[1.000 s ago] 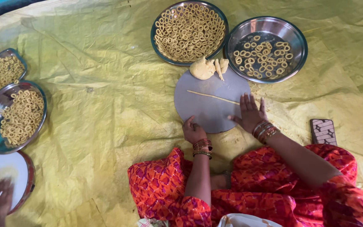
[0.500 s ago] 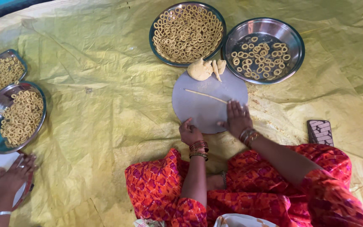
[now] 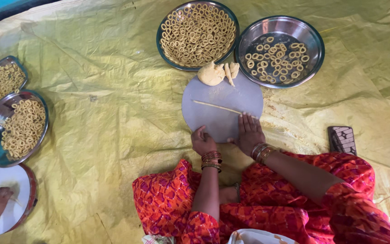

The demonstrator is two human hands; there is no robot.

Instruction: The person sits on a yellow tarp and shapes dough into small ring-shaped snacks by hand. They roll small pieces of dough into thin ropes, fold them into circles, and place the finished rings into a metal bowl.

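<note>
We find a single head-mounted view, looking steeply down from above onto a yellow ground sheet [image 3: 95, 104]. It stands fairly high, taking in the round board [image 3: 222, 97] at centre. No second view exists to share any ground.

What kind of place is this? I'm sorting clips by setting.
Probably a home or small workshop floor set up for snack-making: a yellow sheet covers the ground, steel trays of dough rings stand around, and both hands work at a round board.

Yellow tarp [image 3: 100, 113], ring-filled steel bowls [image 3: 197, 34], dark phone [image 3: 342, 139]
</note>
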